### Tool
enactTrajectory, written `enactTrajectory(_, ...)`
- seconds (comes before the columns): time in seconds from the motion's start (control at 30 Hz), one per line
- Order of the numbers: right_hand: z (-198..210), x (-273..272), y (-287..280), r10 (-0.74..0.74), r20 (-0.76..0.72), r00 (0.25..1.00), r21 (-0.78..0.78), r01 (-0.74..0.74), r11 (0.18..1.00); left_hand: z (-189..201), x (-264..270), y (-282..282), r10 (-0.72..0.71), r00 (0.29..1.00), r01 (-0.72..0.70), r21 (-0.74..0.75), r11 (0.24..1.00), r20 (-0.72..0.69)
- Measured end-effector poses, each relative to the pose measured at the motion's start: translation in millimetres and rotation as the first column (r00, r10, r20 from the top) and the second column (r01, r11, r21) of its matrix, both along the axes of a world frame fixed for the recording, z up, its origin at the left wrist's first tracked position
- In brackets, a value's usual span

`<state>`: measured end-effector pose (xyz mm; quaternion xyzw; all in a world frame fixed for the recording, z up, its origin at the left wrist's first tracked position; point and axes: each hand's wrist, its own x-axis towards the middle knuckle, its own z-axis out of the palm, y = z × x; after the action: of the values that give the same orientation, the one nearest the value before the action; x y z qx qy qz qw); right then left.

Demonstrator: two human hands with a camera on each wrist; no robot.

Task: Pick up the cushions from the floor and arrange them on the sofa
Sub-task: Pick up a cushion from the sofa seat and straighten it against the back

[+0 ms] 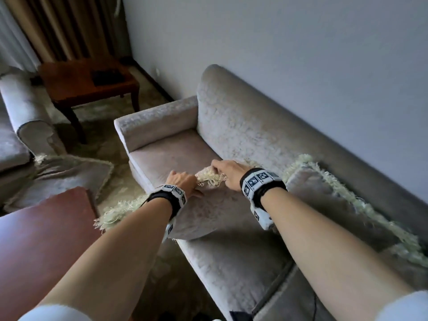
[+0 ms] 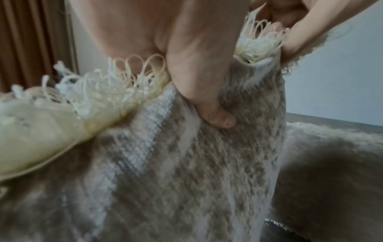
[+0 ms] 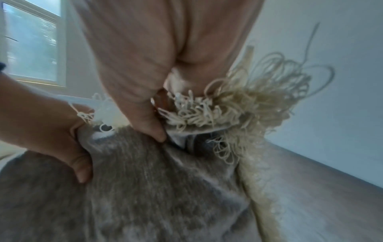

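A grey-beige cushion (image 1: 208, 212) with a cream fringe lies over the seat of the sofa (image 1: 243, 126), held by its far fringed edge. My left hand (image 1: 183, 181) grips that edge, thumb pressed into the fabric (image 2: 209, 104). My right hand (image 1: 225, 171) pinches the same edge just to the right, fingers in the fringe (image 3: 145, 111). A second fringed cushion (image 1: 328, 195) leans against the sofa back at the right. A third cushion (image 1: 62, 177) lies on the floor at the left.
A reddish-brown table (image 1: 44, 239) stands close at the lower left. A dark wooden side table (image 1: 88, 86) sits in the corner by the curtains (image 1: 58, 26). Another sofa's arm (image 1: 25, 112) shows at the far left. The sofa stands against a pale wall (image 1: 301, 54).
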<state>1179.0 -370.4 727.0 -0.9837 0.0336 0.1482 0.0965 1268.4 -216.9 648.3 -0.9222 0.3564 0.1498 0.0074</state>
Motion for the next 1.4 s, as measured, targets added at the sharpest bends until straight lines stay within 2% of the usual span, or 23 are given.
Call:
enactTrajectory(0.1,-4,-11,-19,-0.146,0.083,0.986,0.053,0.142,0.988,12,6,-21,-0.138,0.990,0.136,0.058,0.989,0.041)
enactTrajectory(0.17,-17,-18,-29,-0.205,0.054,0.977,0.052,0.203,0.978,18,9,-33,-0.210,0.976,0.205,0.090,0.975,0.053)
enactTrajectory(0.27,-37,-21,-35,-0.255,-0.030,0.967,0.000,0.255,0.967,25,15,-52,-0.321,0.945,0.310,0.135,0.941,0.064)
enactTrajectory(0.43,-44,-5,-48,-0.260,-0.043,0.965,-0.086,0.255,0.963,32,31,-86,-0.441,0.897,0.429,0.215,0.877,0.011)
enactTrajectory(0.6,-47,22,-75,-0.292,-0.019,0.956,-0.052,0.291,0.955,33,46,-126,-0.437,0.896,0.443,0.218,0.870,-0.081)
enactTrajectory(0.83,-64,32,-132,-0.331,-0.135,0.934,-0.028,0.330,0.943,17,59,-194,-0.425,0.881,0.465,0.220,0.857,-0.209)
enactTrajectory(1.03,-65,34,-181,-0.451,-0.061,0.890,-0.014,0.451,0.892,13,75,-253,-0.448,0.873,0.481,0.190,0.856,-0.191)
enactTrajectory(1.2,-61,44,-205,-0.477,-0.048,0.878,0.014,0.478,0.878,25,87,-282,-0.486,0.861,0.507,0.187,0.842,-0.150)
enactTrajectory(1.3,-60,50,-216,-0.516,-0.011,0.857,0.091,0.515,0.853,30,100,-298,-0.474,0.864,0.500,0.174,0.848,-0.172)
enactTrajectory(1.4,-62,56,-224,-0.543,0.048,0.838,0.155,0.531,0.833,32,113,-311,-0.512,0.838,0.539,0.133,0.832,-0.190)
